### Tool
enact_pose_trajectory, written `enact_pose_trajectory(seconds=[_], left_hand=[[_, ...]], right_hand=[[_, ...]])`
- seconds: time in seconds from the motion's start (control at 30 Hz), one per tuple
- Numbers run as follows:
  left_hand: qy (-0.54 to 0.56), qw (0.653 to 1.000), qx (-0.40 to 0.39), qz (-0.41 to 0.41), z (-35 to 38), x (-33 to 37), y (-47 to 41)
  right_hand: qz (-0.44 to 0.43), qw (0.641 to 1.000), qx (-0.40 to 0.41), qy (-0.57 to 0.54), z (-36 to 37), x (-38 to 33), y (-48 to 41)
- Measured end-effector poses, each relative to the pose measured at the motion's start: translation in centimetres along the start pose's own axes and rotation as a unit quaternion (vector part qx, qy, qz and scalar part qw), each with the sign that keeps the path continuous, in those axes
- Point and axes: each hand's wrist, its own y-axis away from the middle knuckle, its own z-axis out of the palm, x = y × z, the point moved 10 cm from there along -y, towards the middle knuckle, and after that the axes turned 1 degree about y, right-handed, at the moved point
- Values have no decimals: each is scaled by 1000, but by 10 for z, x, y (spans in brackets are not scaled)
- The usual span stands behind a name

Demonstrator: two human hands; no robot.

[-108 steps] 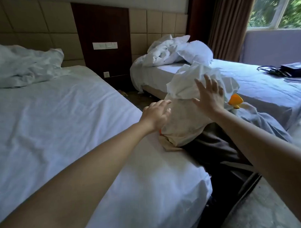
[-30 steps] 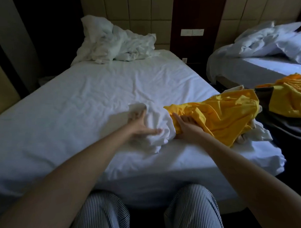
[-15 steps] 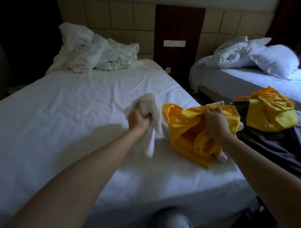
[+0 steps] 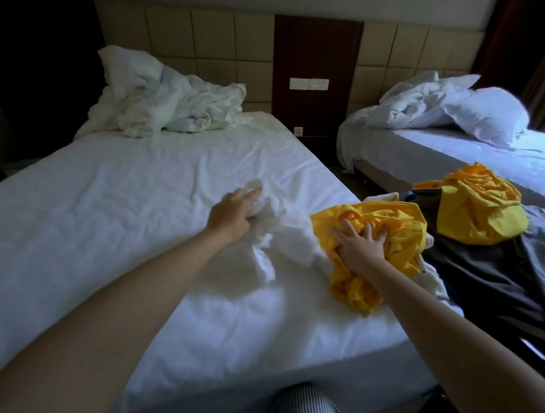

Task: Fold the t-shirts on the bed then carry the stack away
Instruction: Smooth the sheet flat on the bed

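Note:
A crumpled white t-shirt [image 4: 277, 234] lies on the white bed [image 4: 125, 196] near its right edge. My left hand [image 4: 233, 215] rests on the far end of it, fingers loosely curled into the cloth. Just to the right sits a bunched yellow t-shirt [image 4: 389, 224], and my right hand [image 4: 357, 242] presses down on it with fingers spread. A second yellow t-shirt [image 4: 478, 211] is heaped further right on dark grey clothing [image 4: 490, 276]. More white cloth [image 4: 431, 278] peeks out under the first yellow shirt.
A rumpled white duvet [image 4: 168, 101] is piled at the head of the bed. A second bed [image 4: 495, 155] with a pillow and duvet stands to the right across a narrow gap. My striped trouser knee [image 4: 306, 403] touches the bed's near edge.
My left hand has lowered the white shirt from a raised fist onto the bed and loosened. My right hand has gone from gripping the yellow shirt to pressing it flat.

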Motion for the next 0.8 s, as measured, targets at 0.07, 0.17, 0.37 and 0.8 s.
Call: enact_pose_trajectory(seconds=[0.07, 0.17, 0.37, 0.8], left_hand=[[14, 995, 57, -81, -40, -44, 1], [104, 979, 42, -172, -59, -93, 17], [410, 867, 67, -275, -56, -114, 68], [314, 903, 41, -290, -94, -168, 141]], right_hand=[[21, 1000, -18, 1, 2, 5, 3], [20, 998, -17, -52, -8, -21, 10], [-145, 958, 34, -245, -56, -160, 34], [-227, 856, 19, -465, -89, -272, 77]])
